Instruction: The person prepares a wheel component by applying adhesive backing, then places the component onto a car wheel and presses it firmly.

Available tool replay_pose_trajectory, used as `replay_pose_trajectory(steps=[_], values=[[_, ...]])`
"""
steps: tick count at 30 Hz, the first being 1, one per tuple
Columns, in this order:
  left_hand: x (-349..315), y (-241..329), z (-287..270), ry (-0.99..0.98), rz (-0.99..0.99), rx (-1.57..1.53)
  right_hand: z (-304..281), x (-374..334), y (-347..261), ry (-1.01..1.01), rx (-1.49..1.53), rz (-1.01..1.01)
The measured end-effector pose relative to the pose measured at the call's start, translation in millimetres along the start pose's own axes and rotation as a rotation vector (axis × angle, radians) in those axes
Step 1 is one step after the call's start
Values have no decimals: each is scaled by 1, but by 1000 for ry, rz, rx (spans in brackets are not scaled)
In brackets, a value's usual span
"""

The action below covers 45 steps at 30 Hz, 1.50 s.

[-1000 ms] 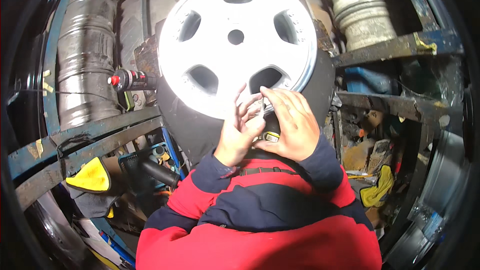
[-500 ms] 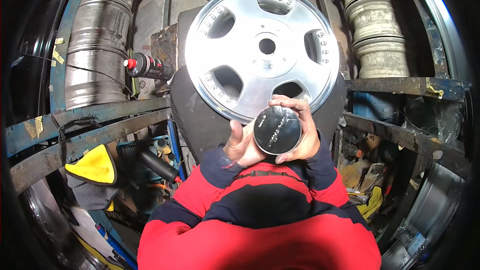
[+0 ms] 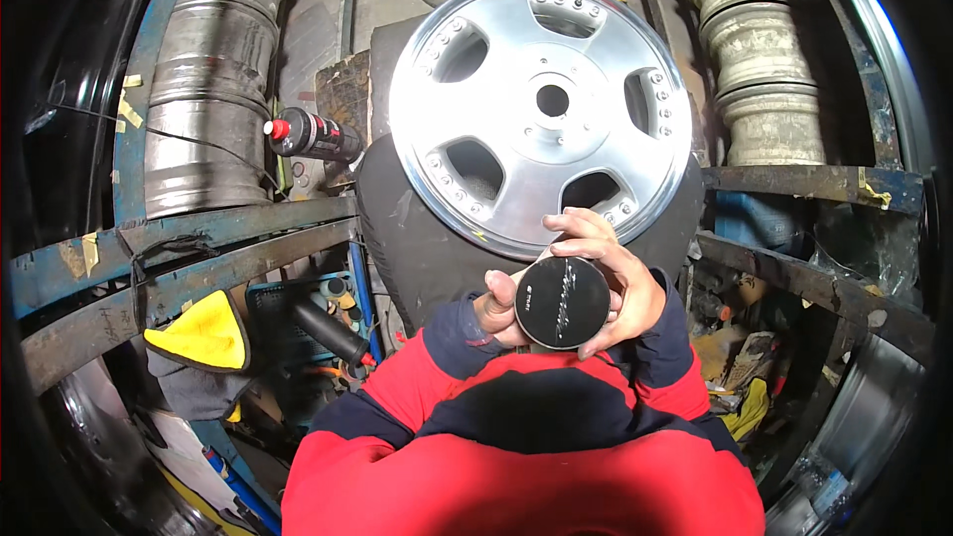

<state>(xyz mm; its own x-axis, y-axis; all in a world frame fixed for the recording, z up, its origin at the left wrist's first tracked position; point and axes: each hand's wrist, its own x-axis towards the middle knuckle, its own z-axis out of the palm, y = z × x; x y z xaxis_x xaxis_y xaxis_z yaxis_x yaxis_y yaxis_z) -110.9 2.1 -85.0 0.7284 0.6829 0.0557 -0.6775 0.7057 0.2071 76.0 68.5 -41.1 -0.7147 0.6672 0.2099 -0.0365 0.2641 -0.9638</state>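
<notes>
Close to my chest I hold a round black disc (image 3: 562,303), with pale markings across its flat face. Its kind is not clear. My right hand (image 3: 630,283) curls around its right side, thumb at the lower rim and fingers over the top. On the other side my left hand (image 3: 499,311) grips its left edge, with the thumb raised and the other fingers partly hidden behind it. Just beyond my hands, a polished silver car wheel rim (image 3: 516,124) with several large openings lies face up on a dark cloth (image 3: 397,248).
A black bottle with a red cap (image 3: 313,135) lies left of the rim. Stacked worn rims (image 3: 213,69) stand at left, and others (image 3: 764,50) at right. Metal frame bars (image 3: 228,228) cross both sides. A yellow and grey cloth (image 3: 204,337) hangs at lower left.
The disc and both hands have come down, nearer my chest, and the disc's face has tilted so it reflects less light. The whole view has shifted slightly.
</notes>
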Motion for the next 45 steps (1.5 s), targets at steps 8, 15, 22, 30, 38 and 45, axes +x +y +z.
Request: replay_pose_trajectory(steps=[8, 15, 22, 30, 38, 45], values=[[17, -7, -2, 1, 140, -124, 5, -19, -16, 175, -325, 154], [20, -33, 7, 283, 121, 214, 29, -75, -27, 365, -613, 282], [24, -43, -7, 187, 196, 259, 30, -72, -30, 420, -596, 337], [24, -29, -19, 218, 355, 292, 39, -54, -15, 423, -609, 435], [23, 0, -23, 206, 151, 251, 25, -29, -19, 349, -648, 289], [33, 29, -13, 209, 48, 133, 18, 0, -23, 319, -797, 248]])
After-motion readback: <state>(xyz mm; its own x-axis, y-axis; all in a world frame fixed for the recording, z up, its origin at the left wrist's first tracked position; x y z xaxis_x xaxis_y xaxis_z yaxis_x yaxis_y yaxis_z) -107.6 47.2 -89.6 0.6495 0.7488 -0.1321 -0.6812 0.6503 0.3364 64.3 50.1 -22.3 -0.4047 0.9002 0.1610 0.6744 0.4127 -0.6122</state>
